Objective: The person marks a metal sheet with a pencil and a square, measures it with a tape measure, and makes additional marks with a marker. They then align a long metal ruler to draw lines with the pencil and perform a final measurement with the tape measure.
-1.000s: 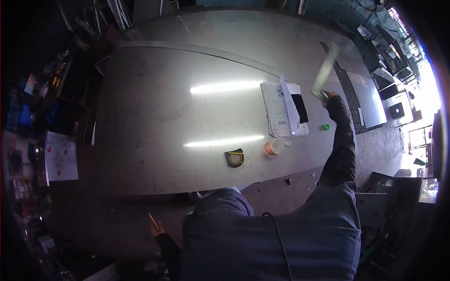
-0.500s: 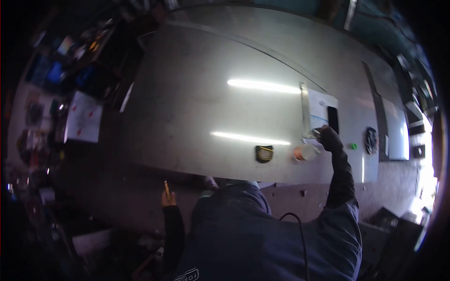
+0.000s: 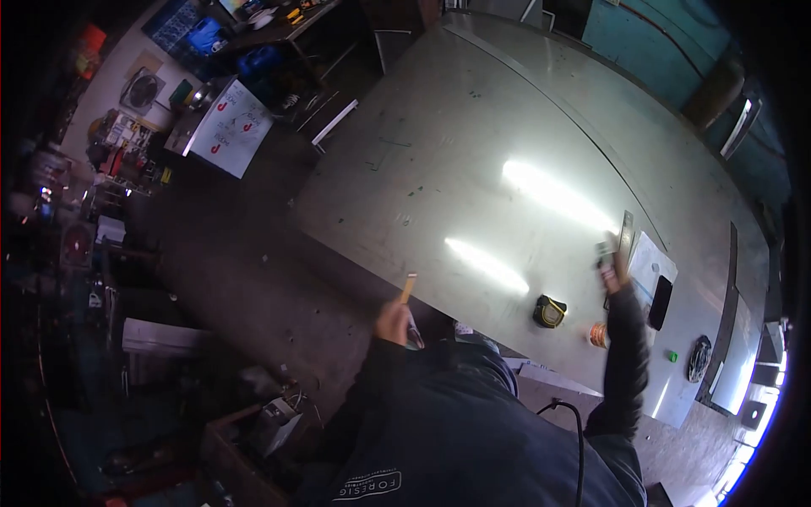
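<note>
My left hand, closed, grips a thin yellow pencil-like stick that points up beside the near edge of the metal sheet. My right hand is over the sheet, fingers smeared by motion and closed around a small grey object whose kind I cannot make out. Just beyond that hand lies a metal ruler, along the left side of a white paper. A black phone rests on the paper's right side. A black and yellow tape measure sits nearer to me.
An orange-labelled container stands beside my right sleeve. Farther right are a green cap-like piece and a dark coil. At the left are a white-covered box and a cluttered workbench. A dark cable hangs over my jacket.
My view has turned left, so the table appears rotated and farther right. My right hand has left the ruler's lower end with the small object. My left hand has come nearer the sheet's edge.
</note>
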The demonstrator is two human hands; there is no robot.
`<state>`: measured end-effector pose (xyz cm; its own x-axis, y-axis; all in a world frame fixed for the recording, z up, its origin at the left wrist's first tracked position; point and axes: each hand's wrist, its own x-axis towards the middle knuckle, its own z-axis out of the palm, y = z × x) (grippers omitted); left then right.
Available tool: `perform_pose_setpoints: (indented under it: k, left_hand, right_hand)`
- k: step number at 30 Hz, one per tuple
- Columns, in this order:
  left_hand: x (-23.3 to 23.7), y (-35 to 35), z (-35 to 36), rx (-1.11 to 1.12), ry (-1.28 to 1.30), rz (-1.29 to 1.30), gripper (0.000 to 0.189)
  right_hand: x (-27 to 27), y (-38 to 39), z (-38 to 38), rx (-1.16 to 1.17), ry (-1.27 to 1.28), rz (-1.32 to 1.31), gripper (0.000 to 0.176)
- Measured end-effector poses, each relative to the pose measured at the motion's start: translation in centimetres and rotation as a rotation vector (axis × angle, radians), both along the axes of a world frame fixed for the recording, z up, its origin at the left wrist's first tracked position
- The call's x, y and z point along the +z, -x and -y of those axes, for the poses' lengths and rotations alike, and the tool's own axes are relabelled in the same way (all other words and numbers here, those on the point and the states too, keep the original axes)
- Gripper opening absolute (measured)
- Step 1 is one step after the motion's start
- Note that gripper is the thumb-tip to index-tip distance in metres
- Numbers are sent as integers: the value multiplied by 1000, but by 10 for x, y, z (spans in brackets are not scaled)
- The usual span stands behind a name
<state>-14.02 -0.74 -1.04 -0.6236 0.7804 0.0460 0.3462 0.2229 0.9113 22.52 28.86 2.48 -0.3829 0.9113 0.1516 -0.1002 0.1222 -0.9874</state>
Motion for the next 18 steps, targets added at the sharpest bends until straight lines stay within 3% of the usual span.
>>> perform_pose_setpoints:
  k: [1,3,4,6,7,9,10,12,14,17,18]
  left_hand:
    - [32,-16,-15,-82,-65,70,23]
    - [72,-32,-36,-295,-92,6,23]
    - [80,-38,-40,-294,-98,9,23]
    - [87,-40,-44,-463,-70,-35,22]
    - [83,-35,-45,-465,-71,-29,22]
    - [70,-19,-42,-500,-87,-24,22]
    - [64,-8,-40,-514,-81,-16,22]
    - [51,19,-38,-447,-115,187,23]
    - [37,52,-35,-434,-44,191,24]
    - [14,104,-35,-380,211,807,31]
    - [20,118,-36,-399,221,816,31]
  right_hand:
    - [-36,31,13,307,489,-470,52]
    - [-8,117,93,314,-51,88,65]
    - [-16,139,110,329,-74,426,71]
    - [-29,188,137,403,170,439,64]
    - [-20,206,143,401,172,445,64]
    - [0,233,152,290,607,352,57]
    - [-14,241,156,277,617,353,57]
    - [-42,263,162,230,407,118,56]
    - [-52,286,167,194,396,210,56]
    - [-71,329,184,243,-287,391,53]
    - [-76,346,195,225,-277,403,53]
